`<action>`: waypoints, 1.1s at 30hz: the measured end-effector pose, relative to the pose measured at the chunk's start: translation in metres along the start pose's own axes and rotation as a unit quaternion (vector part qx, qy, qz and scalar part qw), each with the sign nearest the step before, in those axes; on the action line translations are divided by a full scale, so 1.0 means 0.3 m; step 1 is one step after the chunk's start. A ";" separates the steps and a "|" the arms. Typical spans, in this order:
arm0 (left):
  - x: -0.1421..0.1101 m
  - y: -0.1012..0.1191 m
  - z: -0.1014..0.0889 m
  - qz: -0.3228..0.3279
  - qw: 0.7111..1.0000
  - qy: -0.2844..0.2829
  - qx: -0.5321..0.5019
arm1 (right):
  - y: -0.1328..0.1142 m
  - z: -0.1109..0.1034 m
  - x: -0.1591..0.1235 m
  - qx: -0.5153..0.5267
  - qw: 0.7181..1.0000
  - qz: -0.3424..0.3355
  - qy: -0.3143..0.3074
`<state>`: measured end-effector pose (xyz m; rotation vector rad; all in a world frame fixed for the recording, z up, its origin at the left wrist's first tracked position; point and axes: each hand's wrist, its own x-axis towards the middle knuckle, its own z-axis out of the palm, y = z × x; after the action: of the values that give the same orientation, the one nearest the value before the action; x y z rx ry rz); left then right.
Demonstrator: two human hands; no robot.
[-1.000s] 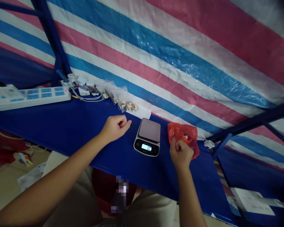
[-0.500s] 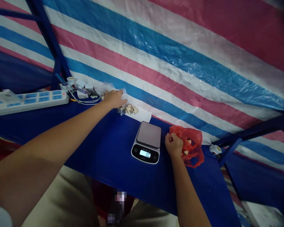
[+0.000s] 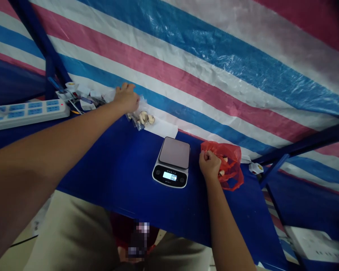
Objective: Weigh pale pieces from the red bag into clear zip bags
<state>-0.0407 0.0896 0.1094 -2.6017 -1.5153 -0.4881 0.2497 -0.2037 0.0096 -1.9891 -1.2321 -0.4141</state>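
My left hand (image 3: 126, 98) is at the back of the table, over clear plastic bags (image 3: 141, 106) with pale, dried-looking pieces (image 3: 145, 117) in them. Its fingers bend over the bag film, and their tips are partly hidden. My right hand (image 3: 209, 165) is closed in a fist at the left side of a thin red plastic bag (image 3: 234, 160), which holds a few pale pieces. What is inside the fist, if anything, is hidden. Between my hands a digital kitchen scale (image 3: 174, 152) lies on the table, its lit display reading 0.0 and its plate bare.
A white sheet (image 3: 165, 128) lies behind the scale. At the left are a white power strip (image 3: 28, 113) and a jumble of cables and small packets (image 3: 86, 98). A striped tarpaulin (image 3: 186, 71) hangs behind the blue table (image 3: 115, 162), between dark blue frame bars.
My left hand has moved back and left, and the clear bags with pale pieces have shifted left with it. My right fist stays by the red bag. The view has shifted slightly.
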 end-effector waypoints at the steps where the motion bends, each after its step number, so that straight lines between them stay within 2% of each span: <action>1: 0.005 -0.009 -0.004 -0.005 1.000 -0.022 -0.001 | 0.001 0.001 0.001 0.002 1.000 -0.001 -0.001; 3: 0.018 -0.024 -0.003 -0.023 0.997 -0.077 0.000 | 0.003 0.002 0.001 0.005 1.000 -0.002 -0.001; 5: 0.026 -0.031 0.003 -0.031 0.995 -0.094 0.004 | 0.006 0.003 0.002 0.009 1.000 -0.006 0.002; 8: 0.021 -0.028 0.004 -0.017 0.999 -0.047 0.010 | 0.011 0.005 0.002 0.008 1.000 -0.011 0.004; 11: 0.005 -0.010 -0.024 0.024 1.000 -0.001 0.019 | 0.015 0.007 0.004 0.007 1.000 -0.013 0.001; 15: -0.006 0.021 -0.072 0.071 0.997 0.000 0.022 | 0.017 0.007 0.006 0.006 1.000 -0.004 0.003; 19: -0.013 0.035 -0.082 0.133 0.991 0.029 -0.005 | 0.013 0.000 0.005 0.008 1.000 0.017 -0.011; 22: -0.032 0.062 -0.098 0.215 0.972 0.085 -0.037 | 0.008 -0.005 0.004 0.021 0.999 0.027 -0.011; 25: -0.071 0.148 -0.179 0.303 0.943 0.122 -0.061 | -0.007 -0.010 0.008 0.100 0.993 0.068 -0.008; 27: -0.109 0.241 -0.267 0.329 0.933 0.115 -0.090 | -0.030 -0.022 0.013 0.250 0.960 0.122 -0.035; 28: -0.131 0.294 -0.312 0.330 0.930 0.113 -0.118 | -0.046 -0.032 0.015 0.344 0.925 0.150 -0.059; 30: -0.174 0.404 -0.385 0.325 0.920 0.104 -0.192 | -0.086 -0.062 0.017 0.512 0.830 0.190 -0.111; 31: -0.193 0.456 -0.406 0.317 0.917 0.095 -0.224 | -0.107 -0.081 0.016 0.571 0.786 0.197 -0.131; 33: -0.221 0.547 -0.406 0.288 0.912 0.077 -0.282 | -0.142 -0.119 0.014 0.643 0.723 0.198 -0.160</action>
<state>0.0427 -0.0770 0.2164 -3.1229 -0.5394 -1.1476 0.2187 -0.2164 0.0541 -0.9757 -0.7894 0.8618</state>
